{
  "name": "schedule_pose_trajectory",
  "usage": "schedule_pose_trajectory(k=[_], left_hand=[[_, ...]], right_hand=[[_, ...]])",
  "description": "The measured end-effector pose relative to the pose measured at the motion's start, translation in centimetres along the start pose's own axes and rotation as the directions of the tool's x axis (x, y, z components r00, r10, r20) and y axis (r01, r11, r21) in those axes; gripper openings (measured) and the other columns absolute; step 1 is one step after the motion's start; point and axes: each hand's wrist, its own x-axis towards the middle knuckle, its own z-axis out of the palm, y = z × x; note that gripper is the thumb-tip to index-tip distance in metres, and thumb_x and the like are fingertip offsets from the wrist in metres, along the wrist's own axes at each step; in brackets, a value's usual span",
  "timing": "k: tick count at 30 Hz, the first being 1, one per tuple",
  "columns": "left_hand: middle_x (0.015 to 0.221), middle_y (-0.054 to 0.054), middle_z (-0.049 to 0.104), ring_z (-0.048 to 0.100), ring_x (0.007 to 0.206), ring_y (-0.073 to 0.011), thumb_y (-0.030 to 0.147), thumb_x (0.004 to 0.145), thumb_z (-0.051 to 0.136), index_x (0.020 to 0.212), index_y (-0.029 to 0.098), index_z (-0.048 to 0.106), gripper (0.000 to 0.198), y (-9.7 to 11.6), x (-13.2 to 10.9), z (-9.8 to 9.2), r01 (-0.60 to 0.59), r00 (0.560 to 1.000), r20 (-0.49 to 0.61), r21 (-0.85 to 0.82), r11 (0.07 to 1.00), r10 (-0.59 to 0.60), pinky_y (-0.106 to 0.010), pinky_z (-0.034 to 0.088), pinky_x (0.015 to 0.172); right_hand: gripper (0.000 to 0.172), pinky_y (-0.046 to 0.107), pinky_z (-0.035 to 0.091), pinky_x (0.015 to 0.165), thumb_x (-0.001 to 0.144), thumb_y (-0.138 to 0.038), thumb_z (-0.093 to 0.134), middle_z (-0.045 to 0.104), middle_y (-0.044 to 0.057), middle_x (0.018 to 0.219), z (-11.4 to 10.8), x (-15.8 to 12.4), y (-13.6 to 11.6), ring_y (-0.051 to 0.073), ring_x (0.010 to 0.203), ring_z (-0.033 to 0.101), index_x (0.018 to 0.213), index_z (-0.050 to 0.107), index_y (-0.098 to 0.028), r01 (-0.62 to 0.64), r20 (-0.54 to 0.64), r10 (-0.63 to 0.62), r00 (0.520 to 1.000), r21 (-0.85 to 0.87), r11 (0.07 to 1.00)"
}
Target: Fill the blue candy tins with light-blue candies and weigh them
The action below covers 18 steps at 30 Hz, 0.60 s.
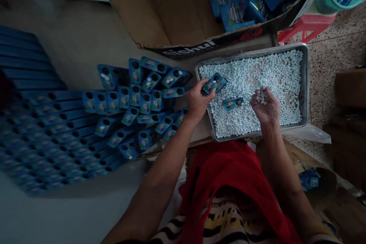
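My left hand (198, 99) is closed round a small blue candy box (215, 82) with a dark round hole in its top, over the left side of a metal tray (305, 84). The tray is spread with small white and pale blue candies (231, 122). Cupped over the tray's middle right, my right hand (266, 107) has its fingers curled round several candies (261, 97). Between my hands a second blue candy box (233, 103) lies on the candies, a pale candy at its hole.
Many blue boxes (140, 99) with holes stand on the table at left, a few with candies on top. A cardboard carton (171, 7) holding blue boxes is behind the tray. A green bucket (328, 0) sits on a red stool (307, 26) at far right.
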Motion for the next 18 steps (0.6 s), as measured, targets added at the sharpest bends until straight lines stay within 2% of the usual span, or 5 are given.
schedule_pose_trajectory(k=[5,9,11,14,18], left_hand=[[0.149,-0.018,0.069,0.064,0.142,-0.0347,0.061,0.092,0.079,0.15,0.018,0.062,0.074,2.2,-3.2,0.0,-0.138,0.986,-0.081,0.063,0.988,0.143,-0.048,0.048,0.125],[0.143,-0.017,0.072,0.067,0.138,-0.0342,0.044,0.091,0.084,0.145,0.021,0.067,0.061,4.6,-6.4,2.1,-0.272,0.953,0.143,0.017,0.962,0.267,-0.048,0.049,0.125],[0.132,-0.012,0.077,0.073,0.126,-0.0291,0.025,0.094,0.077,0.136,0.022,0.072,0.042,5.1,-7.1,3.4,-0.191,0.959,0.2,-0.06,0.98,0.199,-0.043,0.056,0.116],[0.122,-0.007,0.079,0.074,0.119,-0.0239,0.005,0.09,0.067,0.12,0.024,0.076,0.036,5.2,-7.2,4.0,-0.055,0.988,0.134,-0.171,0.984,0.078,-0.039,0.058,0.111],[0.118,-0.005,0.079,0.075,0.115,-0.0238,0.006,0.085,0.076,0.114,0.024,0.077,0.034,5.6,-6.6,3.2,-0.021,0.991,0.121,-0.259,0.966,0.054,-0.039,0.059,0.108]], right_hand=[[0.039,0.032,0.059,0.077,0.092,-0.062,0.073,0.061,0.001,0.085,3.9,-1.6,1.0,0.017,0.084,0.065,0.082,0.059,-0.028,0.224,0.038,-0.222,0.974,-0.044,0.974],[0.047,0.031,0.055,0.064,0.089,-0.069,0.073,0.058,0.001,0.078,4.4,-1.0,1.7,0.018,0.073,0.059,0.078,0.053,-0.028,0.187,-0.015,-0.188,0.982,-0.044,0.981],[0.051,0.03,0.053,0.058,0.089,-0.073,0.073,0.057,0.0,0.075,4.0,-0.7,1.6,0.016,0.065,0.053,0.076,0.052,-0.028,0.15,-0.005,-0.15,0.989,-0.01,0.989],[0.051,0.031,0.053,0.057,0.093,-0.074,0.07,0.058,-0.001,0.074,3.5,-1.1,0.6,0.015,0.06,0.049,0.076,0.053,-0.028,0.136,0.055,-0.136,0.989,-0.004,0.991],[0.047,0.035,0.056,0.067,0.099,-0.07,0.06,0.056,0.001,0.078,4.4,-2.9,-0.5,0.018,0.068,0.054,0.078,0.052,-0.029,0.199,0.087,-0.19,0.978,-0.112,0.974]])
